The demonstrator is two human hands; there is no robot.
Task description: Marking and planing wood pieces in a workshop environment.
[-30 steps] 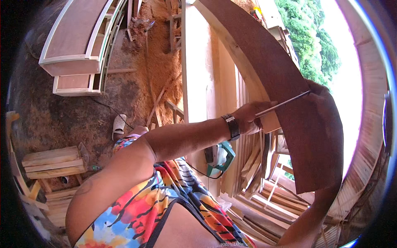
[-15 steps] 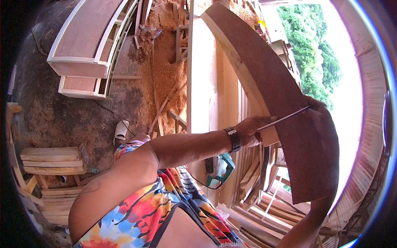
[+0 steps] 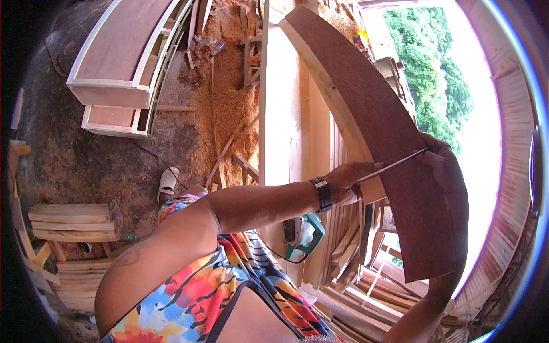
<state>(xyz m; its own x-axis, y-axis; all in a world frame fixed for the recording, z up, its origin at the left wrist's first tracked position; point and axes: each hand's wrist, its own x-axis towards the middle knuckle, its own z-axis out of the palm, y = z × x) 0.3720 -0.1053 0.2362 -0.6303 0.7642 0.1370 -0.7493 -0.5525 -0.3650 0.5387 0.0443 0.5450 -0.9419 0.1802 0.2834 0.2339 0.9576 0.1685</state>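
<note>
A long brown sheet (image 3: 366, 103) with a curved edge lies along a pale wooden piece (image 3: 337, 108) and runs from the top middle to the lower right. My left hand (image 3: 349, 183), with a watch on the wrist, is closed on a thin metal rod (image 3: 392, 164) beside the pale piece. The rod crosses the brown sheet diagonally. My right hand (image 3: 434, 154) is closed at the rod's upper end, over the sheet's right edge; its forearm passes behind the sheet, and whether it also grips the sheet is unclear.
A green power tool (image 3: 303, 234) with a cable rests on the pale bench (image 3: 277, 131). Curved cabinet frames (image 3: 114, 51) stand upper left, stacked planks (image 3: 71, 220) lower left. Sawdust (image 3: 223, 103) covers part of the floor. Loose timber (image 3: 366, 297) lies lower right, near a bright opening.
Since a second ago, my hands, the rod and the brown sheet sit lower in the view, and the surroundings have shifted slightly too. The last half second shows little difference.
</note>
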